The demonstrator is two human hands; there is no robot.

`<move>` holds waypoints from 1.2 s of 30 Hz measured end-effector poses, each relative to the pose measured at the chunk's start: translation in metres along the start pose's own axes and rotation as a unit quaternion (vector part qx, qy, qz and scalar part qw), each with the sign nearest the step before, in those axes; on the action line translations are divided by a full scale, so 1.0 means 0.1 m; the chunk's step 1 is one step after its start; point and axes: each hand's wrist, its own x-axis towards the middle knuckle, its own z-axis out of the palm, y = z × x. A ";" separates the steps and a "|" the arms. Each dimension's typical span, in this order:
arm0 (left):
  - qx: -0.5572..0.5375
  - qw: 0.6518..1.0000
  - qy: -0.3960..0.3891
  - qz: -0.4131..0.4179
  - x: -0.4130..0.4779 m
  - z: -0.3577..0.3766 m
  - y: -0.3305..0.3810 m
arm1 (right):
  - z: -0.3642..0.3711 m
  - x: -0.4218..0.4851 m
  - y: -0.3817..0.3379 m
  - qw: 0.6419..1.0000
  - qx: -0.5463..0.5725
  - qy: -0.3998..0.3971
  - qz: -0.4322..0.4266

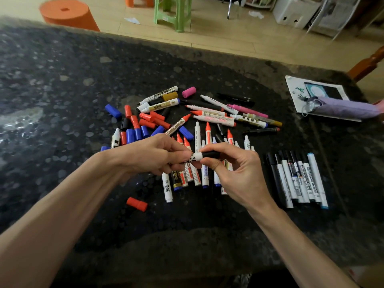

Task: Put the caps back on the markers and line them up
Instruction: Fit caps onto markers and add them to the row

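Marker (195,157) sits mid-air over the tabletop (62,84), held level between both hands, just above the loose row of uncapped markers (197,142). Left hand (153,154) grip is closed around the white barrel; right hand (230,163) grip is pinched shut, thumb and fingers on the black cap (211,154), which looks on the tip or nearly there. Can't tell if it's fully seated, the joint is partly hidden by the fingers. Risks as I see them: 1) cap pushed on crooked or not clicked home, so it pops off once the marker goes down; cause is the light fingertip pinch rather than a straight axial push. 2) colour mismatch: the tip is covered, so I can't confirm black cap matches black ink, and the red and blue caps (137,125) lying further left make mix-ups easy later on. 3) hands work directly over the uncapped pile, so a drop or a dragging wrist would scatter it and roll markers toward the near edge. 4) finished row (299,179) at right is tight, side by side; setting this one down carelessly could knock it askew. 5) stray red cap (137,204) near the left forearm could get swept off.
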 end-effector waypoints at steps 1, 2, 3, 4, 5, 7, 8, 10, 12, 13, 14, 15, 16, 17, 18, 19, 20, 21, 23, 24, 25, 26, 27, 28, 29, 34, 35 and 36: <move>0.005 1.000 -0.001 0.000 0.00 0.00 0.00 | -0.01 0.01 -0.01 1.000 0.002 -0.008 0.003; 0.012 1.000 -0.002 0.001 0.00 0.00 0.01 | -0.04 0.03 -0.02 1.000 0.008 -0.017 0.010; 0.017 1.000 -0.003 0.004 0.00 -0.01 0.03 | -0.07 0.05 -0.03 0.999 0.023 -0.027 0.023; 0.021 1.000 -0.002 0.007 0.00 -0.03 0.04 | -0.11 0.08 -0.04 0.998 0.040 -0.034 0.036; 0.021 1.000 0.000 0.007 -0.01 -0.05 0.06 | -0.14 0.10 -0.06 0.997 0.054 -0.037 0.045; 0.008 1.000 -0.004 -0.002 -0.02 -0.08 0.08 | -0.15 0.14 -0.09 0.997 0.060 -0.033 0.039; -0.005 1.000 -0.013 -0.008 -0.03 -0.08 0.09 | -0.14 0.14 -0.10 0.997 0.056 -0.033 0.032; -0.042 0.998 -0.034 -0.024 -0.05 -0.08 0.08 | -0.12 0.14 -0.12 0.998 0.040 -0.035 0.018; -0.089 0.994 -0.033 -0.056 -0.08 -0.12 0.03 | -0.18 0.15 -0.11 0.999 0.040 0.007 0.015; -0.102 0.992 -0.017 -0.074 -0.11 -0.16 0.00 | -0.25 0.17 -0.09 0.998 0.037 0.038 0.017; -0.101 0.991 0.006 -0.089 -0.15 -0.20 -0.02 | -0.34 0.18 -0.06 0.998 0.020 0.055 0.019; -0.088 0.991 0.036 -0.096 -0.18 -0.25 -0.06 | -0.39 0.18 -0.03 0.999 -0.012 0.047 0.024; -0.068 0.990 0.074 -0.096 -0.21 -0.29 -0.09 | -0.42 0.18 0.00 0.998 -0.059 0.018 0.033; -0.044 0.987 0.124 -0.095 -0.22 -0.33 -0.13 | -0.41 0.17 0.04 0.993 -0.111 -0.017 0.042; -0.022 0.979 0.181 -0.094 -0.22 -0.36 -0.16 | -0.38 0.16 0.09 0.986 -0.155 -0.037 0.044; -0.007 0.968 0.234 -0.089 -0.21 -0.41 -0.20 | -0.34 0.15 0.13 0.981 -0.184 -0.045 0.043; -0.003 0.958 0.275 -0.081 -0.21 -0.45 -0.22 | -0.31 0.15 0.14 0.977 -0.204 -0.051 0.044; -0.007 0.951 0.302 -0.069 -0.20 -0.49 -0.24 | -0.28 0.15 0.15 0.973 -0.220 -0.059 0.047; -0.012 0.943 0.328 -0.050 -0.19 -0.51 -0.24 | -0.24 0.18 0.16 0.960 -0.262 -0.078 0.059; -0.009 0.941 0.335 -0.044 -0.19 -0.50 -0.23 | -0.24 0.19 0.16 0.953 -0.282 -0.086 0.067; -0.002 0.939 0.341 -0.043 -0.18 -0.51 -0.23 | -0.23 0.20 0.16 0.949 -0.293 -0.090 0.073; 0.004 0.937 0.347 -0.043 -0.18 -0.52 -0.24 | -0.23 0.20 0.17 0.947 -0.299 -0.091 0.076; 0.009 0.934 0.354 -0.044 -0.18 -0.55 -0.27 | -0.23 0.21 0.17 0.945 -0.305 -0.089 0.075; 0.010 0.932 0.361 -0.045 -0.19 -0.59 -0.31 | -0.23 0.22 0.18 0.943 -0.311 -0.089 0.072; 0.010 0.930 0.364 -0.048 -0.20 -0.62 -0.33 | -0.23 0.22 0.19 0.942 -0.316 -0.091 0.072; 0.030 0.939 0.340 -0.046 -0.20 -0.63 -0.33 | -0.18 0.23 0.21 0.936 -0.332 -0.094 0.072; 0.037 0.941 0.334 -0.046 -0.19 -0.62 -0.32 | -0.17 0.24 0.21 0.934 -0.339 -0.090 0.070; 0.042 0.941 0.335 -0.042 -0.19 -0.62 -0.31 | -0.17 0.25 0.19 0.933 -0.342 -0.083 0.069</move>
